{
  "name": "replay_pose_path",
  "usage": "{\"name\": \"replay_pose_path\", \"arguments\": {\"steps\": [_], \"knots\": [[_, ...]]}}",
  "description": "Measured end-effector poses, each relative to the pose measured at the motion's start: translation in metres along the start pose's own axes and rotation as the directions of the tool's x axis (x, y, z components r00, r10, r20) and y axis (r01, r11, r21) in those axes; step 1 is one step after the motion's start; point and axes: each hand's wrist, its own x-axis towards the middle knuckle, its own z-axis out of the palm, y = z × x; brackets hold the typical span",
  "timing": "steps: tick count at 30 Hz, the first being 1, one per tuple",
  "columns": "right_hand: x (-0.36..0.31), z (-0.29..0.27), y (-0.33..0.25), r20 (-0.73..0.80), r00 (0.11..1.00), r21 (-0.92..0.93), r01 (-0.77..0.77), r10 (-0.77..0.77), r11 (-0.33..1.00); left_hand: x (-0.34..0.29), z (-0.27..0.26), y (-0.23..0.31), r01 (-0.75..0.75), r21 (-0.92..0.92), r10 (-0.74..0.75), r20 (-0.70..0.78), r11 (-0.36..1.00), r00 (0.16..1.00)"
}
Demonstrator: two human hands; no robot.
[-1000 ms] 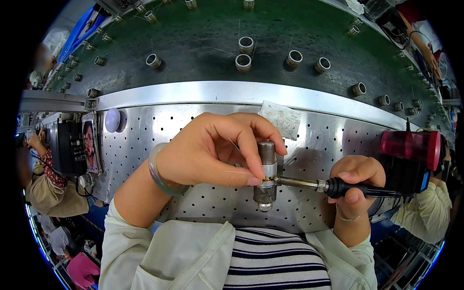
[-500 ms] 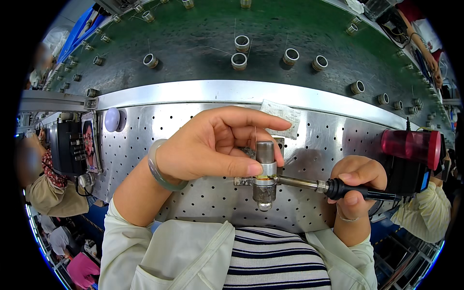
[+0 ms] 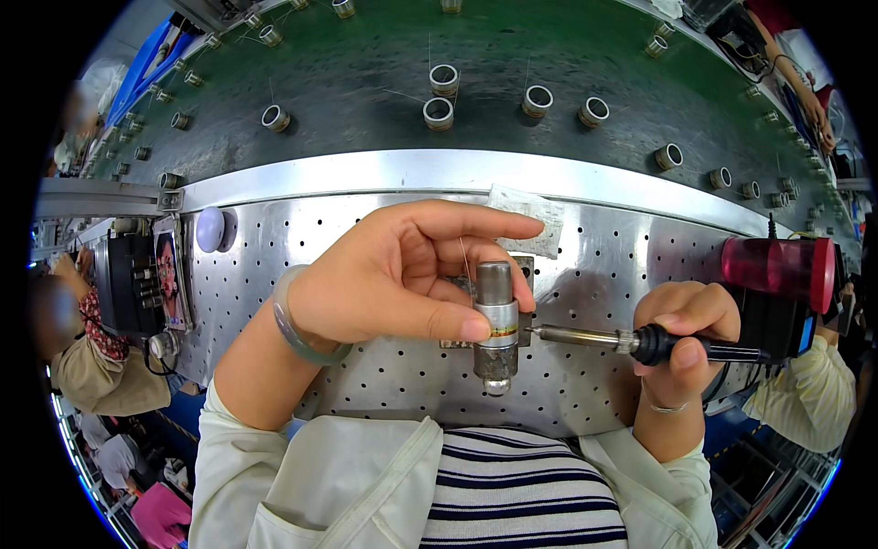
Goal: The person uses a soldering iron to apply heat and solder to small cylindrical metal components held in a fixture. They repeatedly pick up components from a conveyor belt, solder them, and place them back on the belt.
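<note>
Between thumb and fingers, my left hand (image 3: 389,279) grips a metal ring (image 3: 501,320) that sits around an upright steel post (image 3: 495,282). A thin wire rises beside the post, and a coppery band shows at the ring's lower part. The post's thicker, worn lower end points toward me. My right hand (image 3: 686,334) is closed on a soldering iron (image 3: 654,343) with a black handle and a metal shaft. Its tip points left and stands a small gap to the right of the ring. The fingers behind the post are partly hidden.
Beyond the perforated metal worktop (image 3: 366,384) runs a green belt (image 3: 366,73) carrying several metal rings with wires. A pale purple knob (image 3: 211,229) stands at left, a grey pad (image 3: 540,220) behind my left hand. A red cylinder (image 3: 777,273) and black device are at right. Other people sit on both sides.
The soldering iron has drawn back to the right, its tip parting from the ring. The ring appears turned a little on the post. Rings on the belt have shifted slightly left in view.
</note>
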Motion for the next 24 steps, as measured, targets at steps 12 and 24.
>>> {"name": "replay_pose_path", "arguments": {"steps": [12, 24], "knots": [[0.002, 0.0, -0.001, -0.015, 0.999, 0.037, -0.033, 0.034, 0.999, 0.001, -0.014, -0.001, 0.026, -0.029, -0.023, 0.094, 0.999, 0.995], [0.001, -0.003, -0.001, 0.001, 0.998, 0.001, -0.059, 0.059, 0.998, 0.001, 0.0, -0.001, 0.053, -0.013, -0.054, -0.034, 0.999, 0.998]]}}
